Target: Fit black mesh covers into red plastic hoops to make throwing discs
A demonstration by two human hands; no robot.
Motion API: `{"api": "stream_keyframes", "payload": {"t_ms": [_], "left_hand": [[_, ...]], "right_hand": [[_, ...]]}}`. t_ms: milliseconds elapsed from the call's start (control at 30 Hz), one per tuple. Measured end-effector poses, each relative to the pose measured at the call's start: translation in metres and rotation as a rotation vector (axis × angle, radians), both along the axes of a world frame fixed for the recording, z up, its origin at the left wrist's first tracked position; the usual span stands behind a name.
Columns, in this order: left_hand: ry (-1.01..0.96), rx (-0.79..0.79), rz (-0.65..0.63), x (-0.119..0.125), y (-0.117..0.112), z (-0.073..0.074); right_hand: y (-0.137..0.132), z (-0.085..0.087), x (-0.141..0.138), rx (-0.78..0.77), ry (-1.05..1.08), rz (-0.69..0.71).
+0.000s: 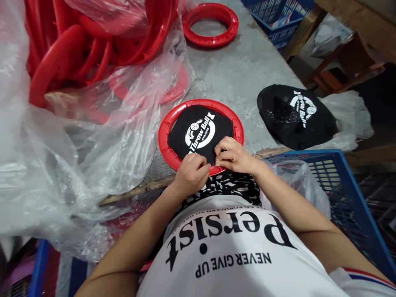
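Both hands work at the near edge of a red ring (pixel 165 142) that lies on the grey table (pixel 250 66), right in front of the person's body. Across the ring's opening sits a black fabric piece (pixel 213 132) with white "Throw Ball" lettering and a round emblem, the print running at a slant. The left hand (pixel 192 172) has its fingers curled and pinched on the fabric's near edge, and the right hand (pixel 232 156), just beside it, pinches the same edge with thumb and bent fingers; the fingertips nearly meet, though the exact grip is partly hidden. To the right, at the table's edge, lies a second black fabric piece (pixel 297 117) with the same kind of print, slightly rumpled. Farther back on the table rests another red ring (pixel 210 41), well apart from the hands. On the left a large clear plastic bag (pixel 123 152) spreads over the table and hangs past its edge, with many red parts (pixel 58 62) heaped inside and beneath it. A blue crate (pixel 348 181) stands below the table edge by the right arm, another blue crate (pixel 278 31) sits beyond the table's far side, and a brown stool (pixel 337 76) is near it.
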State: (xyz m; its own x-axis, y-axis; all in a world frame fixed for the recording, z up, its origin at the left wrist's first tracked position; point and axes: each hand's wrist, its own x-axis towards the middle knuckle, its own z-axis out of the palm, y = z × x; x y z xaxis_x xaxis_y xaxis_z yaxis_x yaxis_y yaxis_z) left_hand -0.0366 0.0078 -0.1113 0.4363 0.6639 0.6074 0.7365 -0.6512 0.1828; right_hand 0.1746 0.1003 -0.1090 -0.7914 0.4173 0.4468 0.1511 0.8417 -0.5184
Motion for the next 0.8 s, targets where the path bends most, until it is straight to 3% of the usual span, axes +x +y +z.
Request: {"api": "stream_keyframes", "payload": {"t_ms": [300, 433, 500, 600, 700, 800], "left_hand": [[-0.038, 0.000, -0.003, 0.001, -0.001, -0.005], [-0.093, -0.071, -0.038, -0.001, -0.004, 0.005], [-0.199, -0.100, 0.001, -0.007, -0.001, 0.014], [-0.316, -0.081, 0.169, -0.027, 0.018, 0.028], [-0.276, -0.127, 0.324, -0.049, 0.056, 0.036], [-0.136, -0.269, 0.389, -0.059, 0.101, 0.039]], "right_hand": [[0.000, 0.004, 0.000, -0.034, 0.017, 0.019], [-0.003, 0.009, 0.003, -0.131, 0.093, 0.016], [-0.005, 0.014, 0.006, -0.160, 0.161, -0.092], [-0.006, 0.018, 0.011, -0.135, 0.234, -0.387], [-0.004, 0.015, 0.016, -0.105, 0.227, -0.657], [-0.003, 0.005, 0.020, -0.047, 0.127, -0.867]]}}
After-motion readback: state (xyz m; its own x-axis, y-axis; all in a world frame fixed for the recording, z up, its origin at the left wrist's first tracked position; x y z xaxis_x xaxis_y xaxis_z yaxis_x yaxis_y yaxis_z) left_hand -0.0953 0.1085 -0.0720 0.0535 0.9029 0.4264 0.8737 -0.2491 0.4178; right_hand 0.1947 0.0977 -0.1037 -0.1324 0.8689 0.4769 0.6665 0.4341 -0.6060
